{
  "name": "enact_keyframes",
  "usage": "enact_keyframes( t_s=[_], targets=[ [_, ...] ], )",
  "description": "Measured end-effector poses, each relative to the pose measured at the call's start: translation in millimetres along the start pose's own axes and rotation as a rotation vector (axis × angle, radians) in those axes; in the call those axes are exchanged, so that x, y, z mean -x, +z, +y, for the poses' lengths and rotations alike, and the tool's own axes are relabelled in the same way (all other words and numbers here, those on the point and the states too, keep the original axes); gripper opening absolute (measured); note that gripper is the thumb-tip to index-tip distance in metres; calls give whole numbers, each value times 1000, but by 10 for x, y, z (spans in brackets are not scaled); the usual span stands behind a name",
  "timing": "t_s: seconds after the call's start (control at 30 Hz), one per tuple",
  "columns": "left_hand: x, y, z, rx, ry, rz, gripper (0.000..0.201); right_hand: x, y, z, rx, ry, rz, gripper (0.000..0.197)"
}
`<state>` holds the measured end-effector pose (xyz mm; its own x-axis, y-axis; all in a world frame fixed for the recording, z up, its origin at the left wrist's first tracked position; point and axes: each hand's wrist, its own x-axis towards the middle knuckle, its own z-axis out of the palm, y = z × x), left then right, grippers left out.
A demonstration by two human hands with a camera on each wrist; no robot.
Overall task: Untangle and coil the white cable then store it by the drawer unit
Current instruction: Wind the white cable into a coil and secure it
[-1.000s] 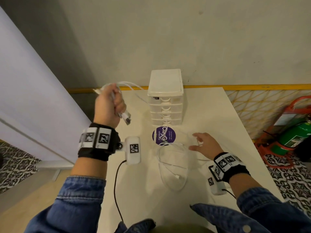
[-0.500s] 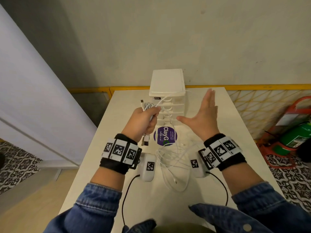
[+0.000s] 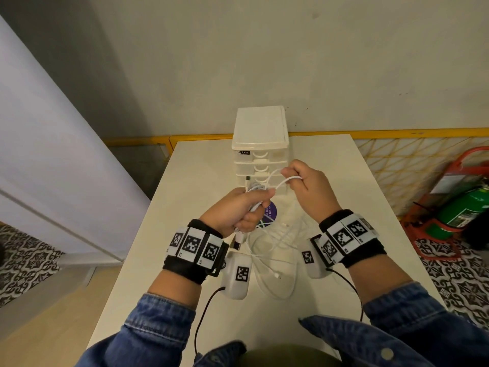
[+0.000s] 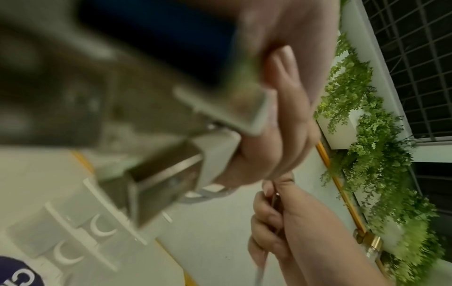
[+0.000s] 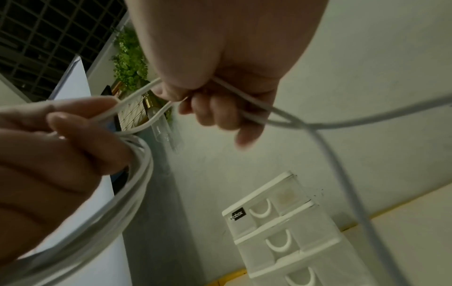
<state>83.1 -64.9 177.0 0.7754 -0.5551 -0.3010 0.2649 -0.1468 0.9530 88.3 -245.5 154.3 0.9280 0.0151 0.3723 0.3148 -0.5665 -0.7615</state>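
The white cable (image 3: 275,256) lies partly in loose loops on the table, with the rest gathered in my hands. My left hand (image 3: 254,205) grips a bundle of coils (image 5: 137,174) in front of the drawer unit, and a USB plug (image 3: 239,238) hangs below the fist. My right hand (image 3: 289,178) pinches a single strand (image 5: 247,114) just right of the left hand, and that strand runs into the bundle. The white drawer unit (image 3: 260,144) stands at the table's far edge, behind both hands. In the left wrist view a blurred plug (image 4: 168,183) fills the centre.
A purple round sticker (image 3: 272,211) lies on the table (image 3: 344,207) under the left hand. A grey partition (image 3: 53,168) runs along the left. A green fire extinguisher (image 3: 463,207) in a red stand sits on the floor to the right.
My left hand brought the coils from the upper left to the centre. My right hand, flat and open half a second ago, has closed on a strand beside the left hand.
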Motion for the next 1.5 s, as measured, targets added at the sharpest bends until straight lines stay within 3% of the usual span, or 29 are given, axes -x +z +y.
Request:
enact_keyframes(
  t_s=[0.2, 0.3, 0.43, 0.57, 0.7, 0.83, 0.93, 1.0, 1.1, 1.17, 1.3, 1.43, 1.5],
  targets=[
    [21, 82, -59, -98, -26, -150, 33, -34, -128, 133, 29, 135, -19, 42],
    [8, 85, -102, 81, 79, -223, 37, -20, -108, 183, -66, 172, -57, 40],
    [-33, -36, -66, 409, 280, -210, 32, 68, -44, 230, -145, 123, -102, 22],
    [-73, -193, -34, 570, 375, -81, 31, 158, 17, 221, -252, 80, -96, 26],
    [-100, -168, -99, 543, 361, -48, 30, 137, 24, 131, -303, 26, -31, 23],
    [-88, -5, -121, 382, 286, -171, 32, 16, 60, 232, -220, 113, 35, 17],
    [-85, 177, -138, 240, 200, -246, 41, -32, 161, 339, -180, 154, -19, 19],
    [-117, 236, -158, 310, 179, -274, 42, -9, 294, 402, -201, 183, -78, 21],
    [-176, 180, -146, 596, 300, -296, 38, 114, 482, 397, -297, 217, -169, 21],
    [-191, 109, -93, 781, 398, -232, 37, 206, 548, 352, -341, 226, -209, 26],
    [-198, -8, 6, 888, 561, 78, 41, 350, 655, 359, -193, 189, -304, 23],
    [-199, -128, 53, 776, 642, 435, 45, 463, 703, 354, -161, 180, -437, 30],
    [-193, -201, 21, 585, 686, 557, 47, 507, 720, 325, -131, 134, -471, 31]
  ],
)
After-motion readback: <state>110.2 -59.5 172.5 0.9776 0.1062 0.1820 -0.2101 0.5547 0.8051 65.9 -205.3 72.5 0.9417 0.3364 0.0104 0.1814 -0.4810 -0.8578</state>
